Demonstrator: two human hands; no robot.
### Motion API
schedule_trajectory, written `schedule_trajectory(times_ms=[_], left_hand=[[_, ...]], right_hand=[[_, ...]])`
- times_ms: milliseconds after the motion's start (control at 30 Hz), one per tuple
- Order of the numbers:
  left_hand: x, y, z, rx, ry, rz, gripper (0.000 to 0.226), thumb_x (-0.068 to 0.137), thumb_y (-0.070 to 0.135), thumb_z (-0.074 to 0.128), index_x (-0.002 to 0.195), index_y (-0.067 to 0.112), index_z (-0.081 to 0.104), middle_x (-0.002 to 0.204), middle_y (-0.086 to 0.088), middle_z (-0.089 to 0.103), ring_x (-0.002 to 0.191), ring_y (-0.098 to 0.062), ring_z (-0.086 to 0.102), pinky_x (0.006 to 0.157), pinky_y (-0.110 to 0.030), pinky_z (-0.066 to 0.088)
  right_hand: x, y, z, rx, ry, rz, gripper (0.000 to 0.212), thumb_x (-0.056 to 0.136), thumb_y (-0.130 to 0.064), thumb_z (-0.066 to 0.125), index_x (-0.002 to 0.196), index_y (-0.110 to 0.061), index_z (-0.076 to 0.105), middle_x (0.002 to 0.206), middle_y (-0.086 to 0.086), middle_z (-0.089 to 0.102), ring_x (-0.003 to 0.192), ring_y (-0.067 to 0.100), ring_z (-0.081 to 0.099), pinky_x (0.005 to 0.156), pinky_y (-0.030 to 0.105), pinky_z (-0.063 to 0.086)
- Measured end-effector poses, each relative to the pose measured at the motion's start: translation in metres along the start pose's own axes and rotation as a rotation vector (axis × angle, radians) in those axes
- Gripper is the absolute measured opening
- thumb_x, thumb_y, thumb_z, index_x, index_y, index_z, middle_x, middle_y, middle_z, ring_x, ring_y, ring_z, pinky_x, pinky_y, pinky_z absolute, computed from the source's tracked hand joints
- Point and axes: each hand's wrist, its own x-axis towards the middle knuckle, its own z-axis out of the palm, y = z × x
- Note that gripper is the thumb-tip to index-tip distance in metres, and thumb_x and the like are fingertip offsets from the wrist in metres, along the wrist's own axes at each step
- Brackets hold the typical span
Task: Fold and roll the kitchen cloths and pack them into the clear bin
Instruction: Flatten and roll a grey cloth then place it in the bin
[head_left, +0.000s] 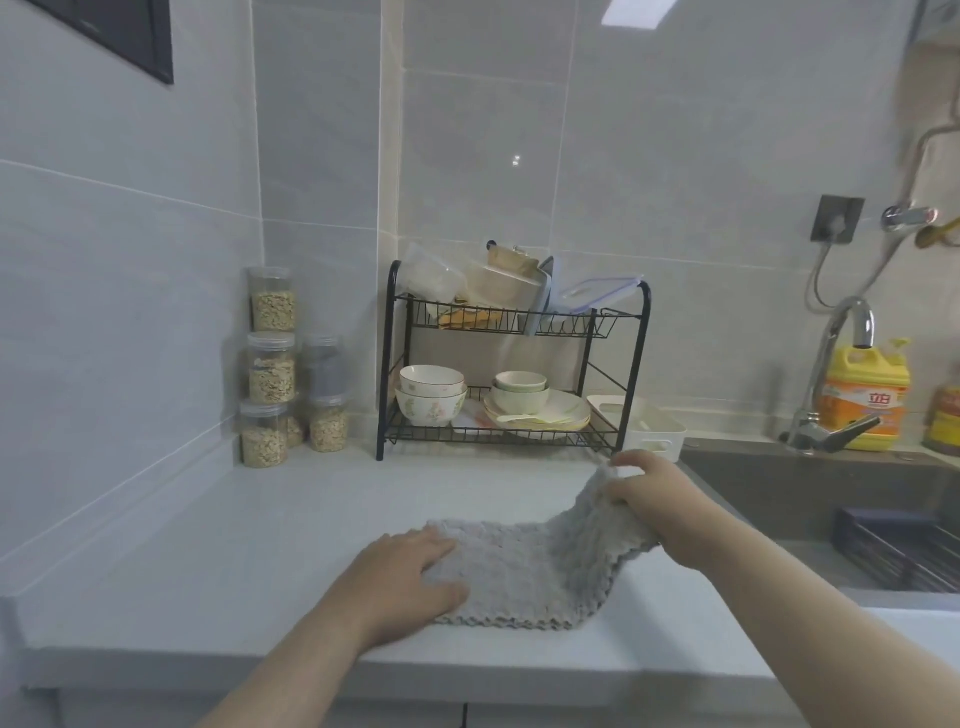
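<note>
Far left, against the wall, stand stacked jars (270, 369) of grain; no writing on them can be read. On the near counter (208, 545) the left hand (410, 571) lies flat with fingers straight, pressing down the left part of the grey cloth (524, 566). The cloth lies spread close to the counter's near edge. Its right end is raised off the surface, bunched in the curled fingers of the right hand (649, 493), just left of the sink (810, 493).

This looks like the first fold. To do it well, carry the raised end across to the left edge and match the scalloped borders. The flat palm should anchor the cloth until the layers meet, then smooth outward. I cannot pick out the clear bin for certain. Far right, a yellow detergent bottle (865, 400) has a label reading 立白.
</note>
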Motion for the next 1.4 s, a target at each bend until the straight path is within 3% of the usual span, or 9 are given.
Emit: schedule_trajectory(times_ms=[167,333,433,533,767,900,1033,1133,1400], left_hand=[[0.001,-0.005,-0.001,-0.207,0.082,-0.051,0.056,0.092,0.043,0.047,0.145,0.031,0.036,0.152,0.013,0.033,0.139,-0.009,0.031,0.112,-0.027,0.026],[0.005,-0.009,0.000,-0.020,0.165,-0.095,0.020,0.092,0.021,0.035,0.089,0.023,0.055,0.094,0.008,0.056,0.097,-0.018,0.052,0.096,-0.032,0.034],[0.010,-0.015,0.002,0.050,0.179,-0.085,0.021,0.087,0.016,0.036,0.069,0.021,0.046,0.078,0.007,0.049,0.084,-0.020,0.051,0.083,-0.034,0.035],[0.013,-0.016,0.003,0.064,0.178,-0.090,0.018,0.082,0.016,0.038,0.074,0.017,0.054,0.082,0.005,0.054,0.084,-0.022,0.051,0.087,-0.036,0.036],[0.011,-0.016,0.001,-0.033,0.162,-0.114,0.027,0.071,0.009,0.035,0.077,0.021,0.058,0.087,0.007,0.060,0.080,-0.019,0.045,0.103,-0.039,0.033],[0.007,-0.013,-0.002,-0.090,0.171,-0.138,0.024,0.074,0.010,0.034,0.074,0.022,0.054,0.081,0.004,0.062,0.077,-0.021,0.048,0.100,-0.042,0.040],[0.002,-0.010,-0.004,-0.244,0.222,-0.118,0.032,0.095,0.016,0.032,0.098,0.024,0.063,0.110,0.001,0.065,0.105,-0.025,0.056,0.106,-0.041,0.036],[0.001,-0.011,-0.004,-0.445,0.218,-0.072,0.043,0.102,0.036,0.031,0.144,0.032,0.037,0.149,0.012,0.038,0.138,-0.011,0.035,0.113,-0.032,0.028],[0.006,-0.010,0.002,-0.259,0.058,0.002,0.044,0.101,0.037,0.033,0.145,0.042,0.032,0.157,0.023,0.005,0.145,-0.009,0.019,0.120,-0.036,0.011]], right_hand=[[-0.003,-0.038,0.039,-0.055,-0.132,-0.069,0.027,0.075,0.004,0.055,0.083,-0.022,0.052,0.075,0.010,0.051,0.053,0.020,0.047,0.042,0.019,0.036],[-0.001,-0.049,0.097,-0.307,-0.161,-0.130,0.035,0.076,-0.001,0.051,0.110,0.002,0.057,0.090,0.021,0.059,0.074,0.032,0.063,0.055,0.029,0.050],[-0.002,-0.048,0.124,-0.464,-0.207,-0.127,0.016,0.078,0.000,0.049,0.064,0.001,0.042,0.066,0.011,0.039,0.056,0.020,0.035,0.055,0.026,0.025],[0.001,-0.043,0.145,-0.607,-0.246,-0.156,0.038,0.082,-0.002,0.050,0.059,-0.016,0.024,0.060,0.001,0.027,0.055,0.016,0.021,0.049,0.028,0.018],[-0.006,-0.037,0.167,-0.614,-0.231,-0.174,0.028,0.086,-0.013,0.055,0.064,-0.014,0.036,0.069,0.006,0.052,0.068,0.021,0.053,0.050,0.026,0.033],[-0.010,-0.032,0.166,-0.433,-0.292,-0.145,0.019,0.083,-0.013,0.053,0.069,-0.013,0.039,0.067,0.003,0.042,0.059,0.018,0.040,0.052,0.025,0.031],[-0.009,-0.030,0.133,-0.189,-0.210,-0.146,0.034,0.088,-0.013,0.048,0.120,-0.018,0.056,0.095,0.005,0.063,0.066,0.020,0.055,0.049,0.023,0.042],[-0.007,-0.011,0.094,-0.490,-0.044,-0.282,0.038,0.092,-0.013,0.042,0.126,-0.016,0.059,0.122,0.001,0.063,0.102,0.020,0.061,0.079,0.024,0.048],[-0.013,0.043,0.090,-0.687,-0.169,-0.334,0.047,0.101,-0.036,0.032,0.146,-0.021,0.033,0.150,0.002,0.037,0.135,0.023,0.036,0.109,0.038,0.031]])
